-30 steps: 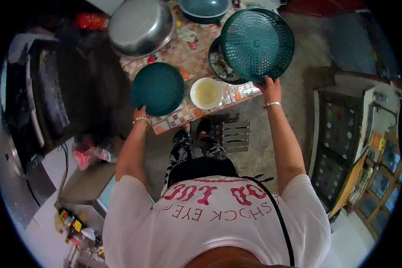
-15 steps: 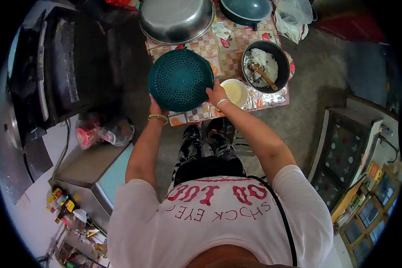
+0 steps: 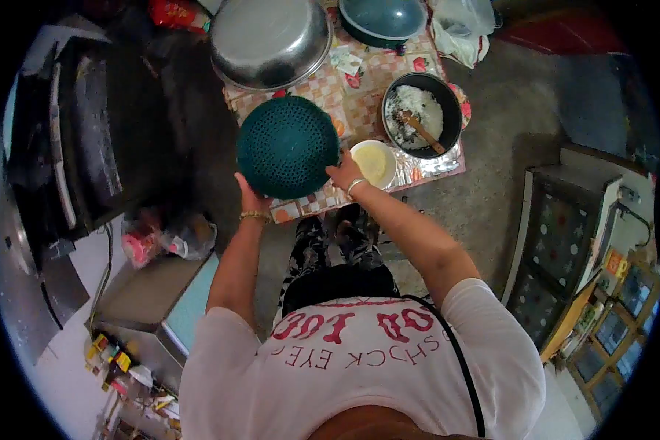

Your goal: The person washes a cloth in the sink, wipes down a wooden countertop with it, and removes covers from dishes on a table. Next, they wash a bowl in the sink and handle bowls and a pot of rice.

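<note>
Metal basin (image 3: 271, 40) sits beyond the held green colander (image 3: 287, 147).

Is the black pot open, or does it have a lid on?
It's open. No lid covers the pot, so the white food and the wooden spoon inside both show.

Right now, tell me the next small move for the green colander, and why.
Probably ease the green colander slightly rightward, left hand and right hand both at its rim: its left side seems to overhang the table. Stop short of the white bowl.
</note>
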A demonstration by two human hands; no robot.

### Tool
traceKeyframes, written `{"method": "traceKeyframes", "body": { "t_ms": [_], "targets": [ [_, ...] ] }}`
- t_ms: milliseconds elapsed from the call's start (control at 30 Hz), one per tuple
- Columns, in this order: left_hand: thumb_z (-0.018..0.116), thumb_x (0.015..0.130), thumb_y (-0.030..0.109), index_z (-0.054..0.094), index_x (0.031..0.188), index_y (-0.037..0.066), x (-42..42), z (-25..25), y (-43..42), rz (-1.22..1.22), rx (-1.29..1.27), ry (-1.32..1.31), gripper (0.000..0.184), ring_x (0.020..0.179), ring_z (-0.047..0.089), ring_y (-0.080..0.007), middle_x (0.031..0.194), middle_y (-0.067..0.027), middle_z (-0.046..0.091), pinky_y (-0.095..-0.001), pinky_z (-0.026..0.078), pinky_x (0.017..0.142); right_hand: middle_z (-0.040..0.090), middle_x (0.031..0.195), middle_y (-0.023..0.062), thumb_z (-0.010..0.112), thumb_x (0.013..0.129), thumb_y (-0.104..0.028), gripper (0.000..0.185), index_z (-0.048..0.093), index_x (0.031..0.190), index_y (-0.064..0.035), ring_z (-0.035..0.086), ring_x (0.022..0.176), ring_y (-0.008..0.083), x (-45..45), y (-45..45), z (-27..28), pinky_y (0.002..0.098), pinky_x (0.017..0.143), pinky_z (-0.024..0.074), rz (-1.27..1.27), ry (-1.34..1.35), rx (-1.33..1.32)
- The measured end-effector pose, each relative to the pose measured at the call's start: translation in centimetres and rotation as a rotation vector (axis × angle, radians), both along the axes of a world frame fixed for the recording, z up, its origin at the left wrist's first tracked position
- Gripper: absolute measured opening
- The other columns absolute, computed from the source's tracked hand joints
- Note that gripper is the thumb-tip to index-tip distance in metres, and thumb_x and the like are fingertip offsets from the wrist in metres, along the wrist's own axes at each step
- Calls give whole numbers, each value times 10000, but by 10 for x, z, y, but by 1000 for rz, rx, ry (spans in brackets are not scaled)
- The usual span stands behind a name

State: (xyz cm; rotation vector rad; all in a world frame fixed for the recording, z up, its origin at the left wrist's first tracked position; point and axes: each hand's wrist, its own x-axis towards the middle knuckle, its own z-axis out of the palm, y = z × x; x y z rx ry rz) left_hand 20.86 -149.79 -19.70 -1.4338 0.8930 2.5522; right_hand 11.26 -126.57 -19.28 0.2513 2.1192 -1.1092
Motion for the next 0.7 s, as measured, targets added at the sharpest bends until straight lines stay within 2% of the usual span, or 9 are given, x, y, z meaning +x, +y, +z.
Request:
{"method": "traceKeyframes", "body": {
  "t_ms": [67, 133, 300, 400, 467, 500, 567, 633, 700],
  "targets": [
    [329, 808, 718, 304, 1385, 137, -9, 8, 5, 3, -24, -11, 819, 1278, 326, -286, 1426, -62, 314, -479, 287, 1015, 507, 1147, 310, 619, 715, -190, 711, 275, 1286, 57, 506, 1077, 410, 0, 1, 0, 412, 921, 410, -64, -55, -133],
    [325, 812, 714, 304, 1383, 126, -18, 14, 8, -19, -84, 122, 820, 1268, 343, -287, 1420, -59, 323, -448, 300, 1020, 489, 1188, 290, 617, 713, -187, 787, 207, 1346, 38, 489, 1107, 404, 0, -5, -3, 392, 954, 388, -102, -65, -128],
    [315, 819, 709, 316, 1376, 118, -34, 8, -9, -83, -49, 99, 812, 1260, 353, -282, 1411, -62, 336, -444, 307, 1018, 446, 1242, 291, 648, 701, -210, 842, 182, 1353, 48, 453, 1156, 390, -4, -8, -10, 376, 975, 369, -171, -69, -187],
    [311, 819, 711, 321, 1373, 111, -38, 4, -16, -106, -29, 74, 816, 1260, 352, -279, 1409, -73, 338, -434, 297, 1023, 457, 1239, 279, 673, 703, -229, 804, 242, 1325, 42, 457, 1157, 380, -18, -3, 26, 376, 969, 366, -127, 4, -124],
    [307, 819, 713, 325, 1371, 109, -29, -11, -23, -128, -13, 86, 818, 1263, 348, -276, 1409, -79, 337, -424, 291, 1026, 485, 1209, 262, 683, 715, -230, 703, 339, 1262, 45, 478, 1136, 355, -25, 9, 37, 386, 954, 369, -209, 197, -102],
    [315, 817, 713, 328, 1369, 107, -23, -24, -30, -92, 21, 81, 820, 1270, 337, -269, 1409, -80, 337, -437, 282, 1024, 531, 1149, 203, 637, 760, -157, 453, 462, 1139, 19, 517, 1071, 285, -38, 15, 70, 357, 917, 396, -175, 199, -175],
    [322, 816, 713, 331, 1367, 104, -25, -17, -30, -64, 62, 86, 821, 1278, 326, -262, 1409, -81, 337, -450, 273, 1021, 560, 1062, 121, 598, 783, -90, 247, 539, 1014, -28, 523, 1009, 197, -53, 28, 114, 303, 882, 411, -103, 43, -532],
    [346, 812, 707, 337, 1365, 107, -33, 21, -24, -32, -251, -277, 815, 1295, 298, -249, 1414, -73, 330, -490, 260, 1008, 535, 1072, 76, 579, 794, -95, 108, 572, 893, -54, 493, 992, 136, -56, 28, 202, 273, 849, 411, 63, -22, -814],
    [360, 808, 706, 335, 1368, 112, -15, -13, -47, -47, -263, -278, 816, 1304, 282, -247, 1419, -76, 318, -507, 246, 1008, 491, 1097, 93, 573, 787, -72, 53, 580, 839, -70, 484, 1000, 173, -47, 25, 292, 309, 901, 379, 177, -165, -1135]
  ]
}}
